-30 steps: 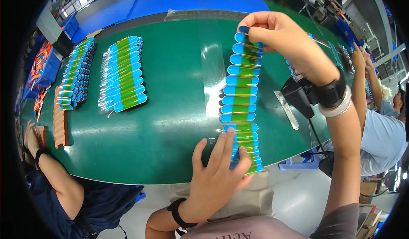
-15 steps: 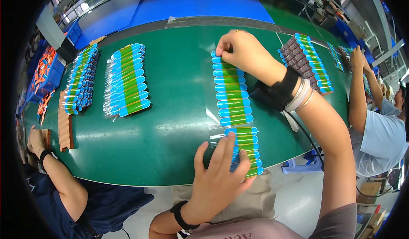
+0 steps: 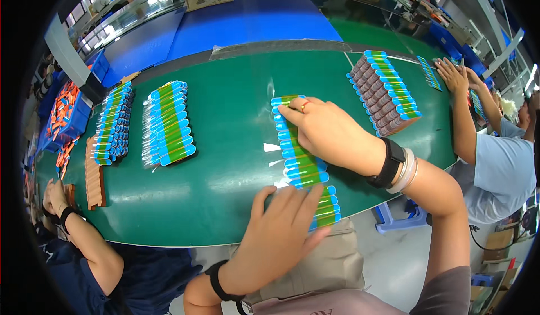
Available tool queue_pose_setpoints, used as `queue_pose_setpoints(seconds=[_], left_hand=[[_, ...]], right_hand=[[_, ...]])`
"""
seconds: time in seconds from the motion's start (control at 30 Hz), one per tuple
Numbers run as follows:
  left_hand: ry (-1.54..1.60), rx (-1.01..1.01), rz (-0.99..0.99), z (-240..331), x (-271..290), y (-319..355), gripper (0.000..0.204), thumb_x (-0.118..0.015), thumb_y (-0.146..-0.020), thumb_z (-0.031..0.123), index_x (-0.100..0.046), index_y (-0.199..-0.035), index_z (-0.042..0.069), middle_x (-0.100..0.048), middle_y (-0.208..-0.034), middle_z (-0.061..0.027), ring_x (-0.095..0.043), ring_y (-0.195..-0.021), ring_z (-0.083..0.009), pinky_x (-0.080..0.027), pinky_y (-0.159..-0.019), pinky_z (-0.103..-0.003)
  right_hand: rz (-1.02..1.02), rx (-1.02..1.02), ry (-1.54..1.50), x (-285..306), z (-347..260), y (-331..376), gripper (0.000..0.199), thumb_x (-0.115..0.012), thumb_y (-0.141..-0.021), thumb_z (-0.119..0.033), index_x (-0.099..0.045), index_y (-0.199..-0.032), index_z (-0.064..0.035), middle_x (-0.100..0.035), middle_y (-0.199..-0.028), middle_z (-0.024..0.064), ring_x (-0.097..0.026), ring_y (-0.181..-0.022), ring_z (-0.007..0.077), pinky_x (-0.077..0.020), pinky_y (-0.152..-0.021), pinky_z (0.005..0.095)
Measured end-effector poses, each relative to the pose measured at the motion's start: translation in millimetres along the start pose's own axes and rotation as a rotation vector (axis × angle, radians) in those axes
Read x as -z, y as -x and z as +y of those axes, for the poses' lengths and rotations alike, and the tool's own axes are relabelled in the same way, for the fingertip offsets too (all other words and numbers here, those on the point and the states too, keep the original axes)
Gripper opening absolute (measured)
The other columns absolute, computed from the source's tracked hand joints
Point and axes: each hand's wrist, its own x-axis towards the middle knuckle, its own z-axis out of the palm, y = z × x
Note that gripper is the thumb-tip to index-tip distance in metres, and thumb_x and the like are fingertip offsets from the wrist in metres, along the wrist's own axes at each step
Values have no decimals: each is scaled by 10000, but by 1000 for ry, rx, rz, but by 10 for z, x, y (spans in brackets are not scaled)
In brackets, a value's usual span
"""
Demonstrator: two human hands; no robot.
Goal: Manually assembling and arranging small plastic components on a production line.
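Observation:
A long row of blue-and-green strips with rounded ends [image 3: 292,141] runs from mid-table toward me, with clear film along its left side. My right hand [image 3: 332,132] lies over its far part, fingers stretched out and touching the strips. Nearer to me is a shorter row of the same strips [image 3: 329,209], close to the table edge. My left hand [image 3: 284,219] is over the near rows, slightly blurred, with its fingers spread; whether it touches the strips I cannot tell. Both palms hide part of the rows.
Stacked strip rows stand at the right [image 3: 388,93], at centre left [image 3: 169,124] and farther left [image 3: 113,124]. Beside the last is a brown ridged piece [image 3: 94,174]. A blue bin [image 3: 73,118] holds orange pieces. Co-workers' hands work at the left [image 3: 55,197] and right [image 3: 455,76].
My right hand has gone from pinched fingers at the row's far end to lying flatter over the strips. My left hand has shifted slightly. The whole view has tilted a little.

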Motion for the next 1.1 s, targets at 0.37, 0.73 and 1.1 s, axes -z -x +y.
queue_pose_setpoints(seconds=[0.37,0.73,1.1], left_hand=[[-97,-36,64,-25,2,-85,324,-686,-875,181,-632,-1180,84,-601,-1210,-103,-526,-1205,-269,-302,-1104,-516],[-21,-16,129,-131,-71,-140,306,-699,-851,106,-652,-1153,84,-589,-988,-50,-581,-996,-233,-356,-1053,-472],[-86,96,207,-180,-194,-242,672,-736,-793,163,-458,-1386,13,-492,-1299,-149,-443,-1276,-306,-323,-1104,-515]], right_hand=[[136,-251,48,1188,1122,278,201,-655,-816,-91,-712,-1005,-57,-693,-883,195,-675,-865,363,-536,-790,408],[368,-238,-108,1460,1133,215,186,-549,-980,-131,-503,-1119,-16,-618,-925,192,-647,-868,323,-489,-760,368],[-315,38,-469,629,375,-277,214,-651,-936,-216,-594,-976,-13,-630,-895,122,-588,-825,249,-467,-752,346]])
